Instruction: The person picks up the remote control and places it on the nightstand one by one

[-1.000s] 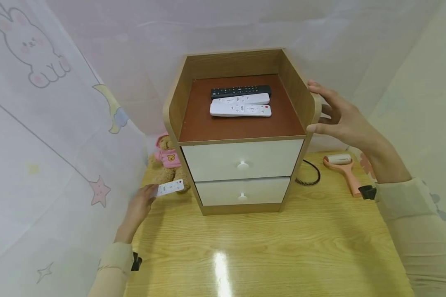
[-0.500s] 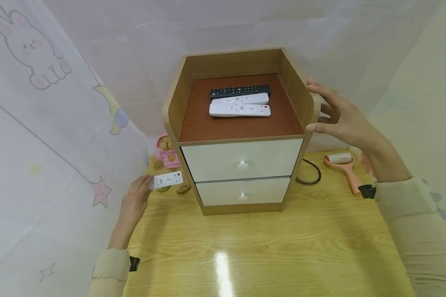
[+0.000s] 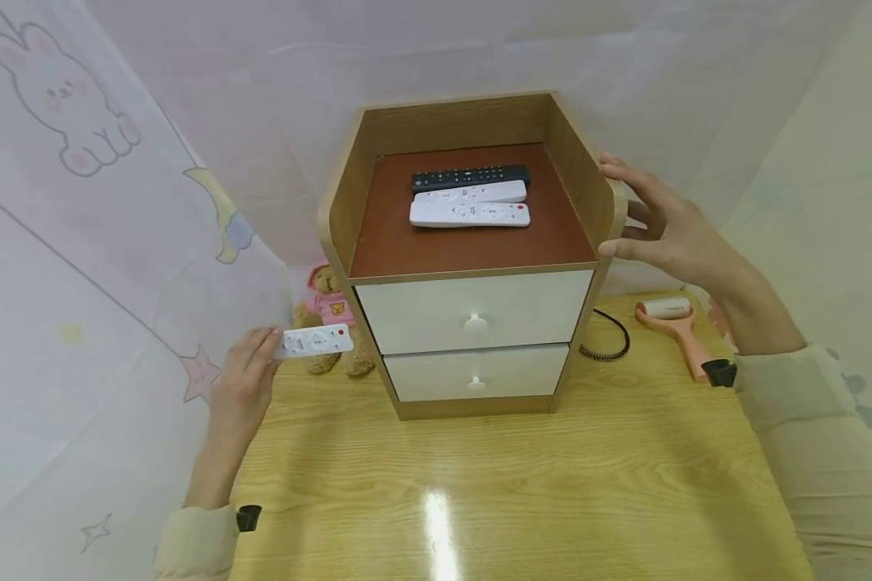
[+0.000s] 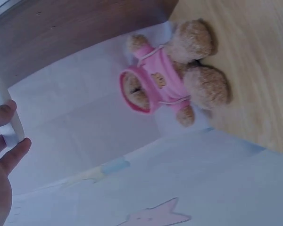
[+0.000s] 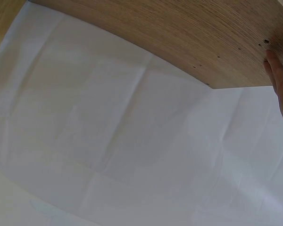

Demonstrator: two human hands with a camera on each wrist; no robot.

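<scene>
In the head view my left hand (image 3: 243,386) pinches a white remote control (image 3: 316,341) by one end, its button side up and its red button at the far end. The remote is held above the table, left of the small cabinet (image 3: 472,313). The left wrist view shows my thumb and fingers (image 4: 4,113) on the remote's end. My right hand (image 3: 668,224) rests against the cabinet's right side panel, thumb at the front edge. On the cabinet's brown top lie a black remote (image 3: 469,177), a white remote (image 3: 505,191) and another white remote (image 3: 469,215) in front.
A teddy bear (image 4: 162,77) in a pink hoodie sits left of the cabinet. To its right lie an orange-handled lint roller (image 3: 679,327) and a dark coiled cord (image 3: 610,355). Both cabinet drawers (image 3: 421,315) are closed. Patterned cloth (image 3: 153,266) hangs around the table.
My left hand has lifted the white remote and drawn it left, away from the teddy bear's feet. The right hand stays at the cabinet's side.
</scene>
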